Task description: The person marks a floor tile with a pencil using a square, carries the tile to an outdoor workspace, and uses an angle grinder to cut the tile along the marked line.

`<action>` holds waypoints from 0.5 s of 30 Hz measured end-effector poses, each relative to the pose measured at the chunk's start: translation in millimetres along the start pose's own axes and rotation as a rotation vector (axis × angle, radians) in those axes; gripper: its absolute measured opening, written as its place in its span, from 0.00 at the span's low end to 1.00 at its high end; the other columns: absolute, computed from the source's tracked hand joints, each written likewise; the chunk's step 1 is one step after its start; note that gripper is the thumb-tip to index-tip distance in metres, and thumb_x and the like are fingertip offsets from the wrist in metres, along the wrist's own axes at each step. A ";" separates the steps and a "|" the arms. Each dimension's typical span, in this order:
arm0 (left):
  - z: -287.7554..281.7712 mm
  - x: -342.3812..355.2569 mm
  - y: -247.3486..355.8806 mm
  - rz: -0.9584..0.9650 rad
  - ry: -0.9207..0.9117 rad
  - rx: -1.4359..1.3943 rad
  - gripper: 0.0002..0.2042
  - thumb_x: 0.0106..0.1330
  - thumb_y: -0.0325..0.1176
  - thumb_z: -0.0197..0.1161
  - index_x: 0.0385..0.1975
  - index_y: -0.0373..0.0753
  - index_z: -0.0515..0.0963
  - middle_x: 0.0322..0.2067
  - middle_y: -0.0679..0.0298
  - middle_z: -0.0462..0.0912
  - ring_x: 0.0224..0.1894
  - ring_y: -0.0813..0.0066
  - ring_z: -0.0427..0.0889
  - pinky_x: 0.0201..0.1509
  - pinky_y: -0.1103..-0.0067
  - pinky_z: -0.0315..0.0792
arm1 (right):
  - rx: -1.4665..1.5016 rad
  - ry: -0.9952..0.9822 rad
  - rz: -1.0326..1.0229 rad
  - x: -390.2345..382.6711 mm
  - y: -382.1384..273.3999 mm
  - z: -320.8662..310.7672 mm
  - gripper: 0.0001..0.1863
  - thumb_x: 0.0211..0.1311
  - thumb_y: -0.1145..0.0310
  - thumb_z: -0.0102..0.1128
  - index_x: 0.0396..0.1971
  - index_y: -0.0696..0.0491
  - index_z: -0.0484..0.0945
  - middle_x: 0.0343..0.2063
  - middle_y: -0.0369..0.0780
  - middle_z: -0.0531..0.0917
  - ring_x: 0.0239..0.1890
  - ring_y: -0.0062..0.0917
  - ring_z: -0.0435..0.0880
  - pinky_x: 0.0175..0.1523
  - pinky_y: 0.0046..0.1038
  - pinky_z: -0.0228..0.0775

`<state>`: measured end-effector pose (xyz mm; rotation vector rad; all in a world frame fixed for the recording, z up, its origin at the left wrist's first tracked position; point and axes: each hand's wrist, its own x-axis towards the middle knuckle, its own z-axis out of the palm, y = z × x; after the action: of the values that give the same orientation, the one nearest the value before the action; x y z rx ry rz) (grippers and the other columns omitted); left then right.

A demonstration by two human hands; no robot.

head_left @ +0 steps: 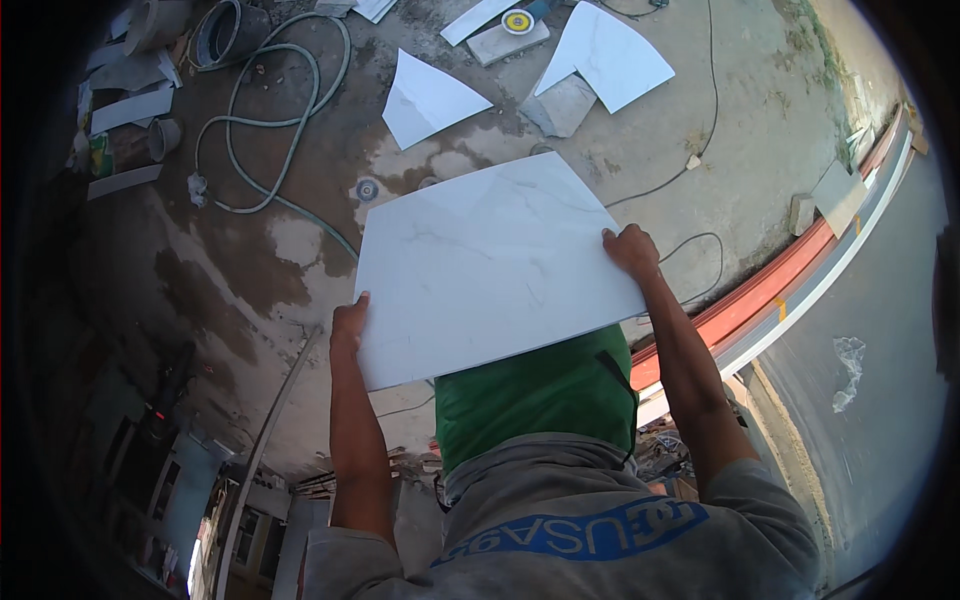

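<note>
A large white tile (490,265) with faint grey veining is held out flat in front of me. My left hand (348,322) is closed on its left edge, thumb on top. Across from it, my right hand (632,250) grips the right edge in the same way. The fingers of both hands are hidden beneath the tile. Below its near edge shows green cloth (540,395) at my waist. On the ground past the far edge lie a cut piece of white tile (430,98) and a notched white tile (610,50).
A power tool with a round yellow disc (518,21) rests on a small slab (507,45). A pale hose (300,122) coils at the left, near a bucket (230,38). Thin cable (713,90) crosses the ground at right. Long reddish metal lengths (770,275) lie farther right.
</note>
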<state>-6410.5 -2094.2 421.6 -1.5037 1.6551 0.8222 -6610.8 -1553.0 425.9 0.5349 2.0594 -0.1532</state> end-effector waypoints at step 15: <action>-2.3 313.4 -6.3 0.014 -0.271 0.011 0.38 0.72 0.59 0.65 0.57 0.18 0.78 0.50 0.43 0.87 0.51 0.53 0.87 0.60 0.64 0.77 | -0.003 -0.074 0.073 128.3 -170.7 69.2 0.26 0.67 0.50 0.60 0.51 0.56 0.86 0.52 0.49 0.88 0.57 0.43 0.87 0.60 0.41 0.80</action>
<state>-6416.4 -2259.5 155.3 -1.3105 1.4679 0.9762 -6686.0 -1688.0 263.1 0.5937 1.9654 -0.1246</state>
